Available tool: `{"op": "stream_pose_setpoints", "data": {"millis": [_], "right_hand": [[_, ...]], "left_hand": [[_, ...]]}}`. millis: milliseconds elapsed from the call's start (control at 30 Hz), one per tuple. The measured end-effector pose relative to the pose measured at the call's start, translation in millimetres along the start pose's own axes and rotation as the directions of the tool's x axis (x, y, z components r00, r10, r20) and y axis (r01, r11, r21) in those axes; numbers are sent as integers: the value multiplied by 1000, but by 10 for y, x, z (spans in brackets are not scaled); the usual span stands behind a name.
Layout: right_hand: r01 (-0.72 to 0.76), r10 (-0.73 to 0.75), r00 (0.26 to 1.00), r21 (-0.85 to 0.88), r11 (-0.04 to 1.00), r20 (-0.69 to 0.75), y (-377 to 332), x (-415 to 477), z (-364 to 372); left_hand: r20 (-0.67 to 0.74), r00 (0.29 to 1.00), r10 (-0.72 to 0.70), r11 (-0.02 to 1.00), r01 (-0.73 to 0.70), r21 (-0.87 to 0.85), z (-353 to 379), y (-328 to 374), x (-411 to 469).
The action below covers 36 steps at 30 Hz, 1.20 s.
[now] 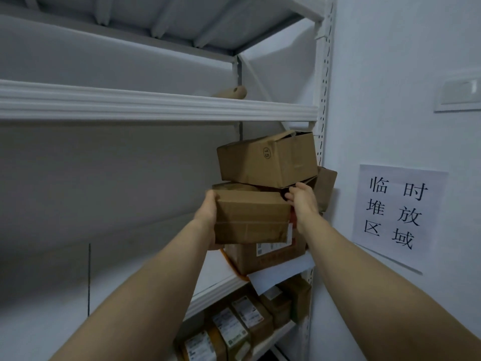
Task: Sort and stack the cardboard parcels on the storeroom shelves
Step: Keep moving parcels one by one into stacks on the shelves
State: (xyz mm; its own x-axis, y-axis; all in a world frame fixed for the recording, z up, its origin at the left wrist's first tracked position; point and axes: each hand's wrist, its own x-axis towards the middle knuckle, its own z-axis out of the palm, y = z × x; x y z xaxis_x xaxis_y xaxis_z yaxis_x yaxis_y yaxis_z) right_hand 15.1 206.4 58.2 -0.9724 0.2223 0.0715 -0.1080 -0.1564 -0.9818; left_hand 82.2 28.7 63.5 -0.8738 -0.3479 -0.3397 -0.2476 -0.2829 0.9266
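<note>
1. Both hands clasp a taped parcel (250, 217), left hand (208, 212) and right hand (303, 201) on its ends, in the stack at the middle shelf's (213, 295) right end.
2. Wall sign (395, 212) reads "临时堆放区域".
3. Top box (265, 157) bears a circled "15".

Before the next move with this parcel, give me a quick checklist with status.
1. Left hand grips held parcel, left side: ok.
2. Right hand on its right top corner: ok.
3. Box marked 15 sits level: not ok, tilted.
4. That box rests off the held parcel: cannot tell.
5. Bottom parcel fully on shelf: cannot tell.
</note>
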Motion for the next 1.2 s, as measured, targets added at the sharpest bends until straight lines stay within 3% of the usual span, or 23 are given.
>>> {"op": "stream_pose_setpoints", "data": {"millis": [300, 967, 1200], "right_hand": [[29, -15, 994, -136, 990, 109, -49, 43, 25], [148, -139, 988, -176, 973, 64, 0, 112, -37], [4, -6, 1000, -273, 962, -7, 194, 213, -73]], "left_hand": [[41, 998, -42, 999, 42, -16, 144, 11, 53], [39, 996, -77, 995, 80, -68, 415, 105, 303], [6, 994, -111, 993, 112, -40, 528, 174, 376]]}}
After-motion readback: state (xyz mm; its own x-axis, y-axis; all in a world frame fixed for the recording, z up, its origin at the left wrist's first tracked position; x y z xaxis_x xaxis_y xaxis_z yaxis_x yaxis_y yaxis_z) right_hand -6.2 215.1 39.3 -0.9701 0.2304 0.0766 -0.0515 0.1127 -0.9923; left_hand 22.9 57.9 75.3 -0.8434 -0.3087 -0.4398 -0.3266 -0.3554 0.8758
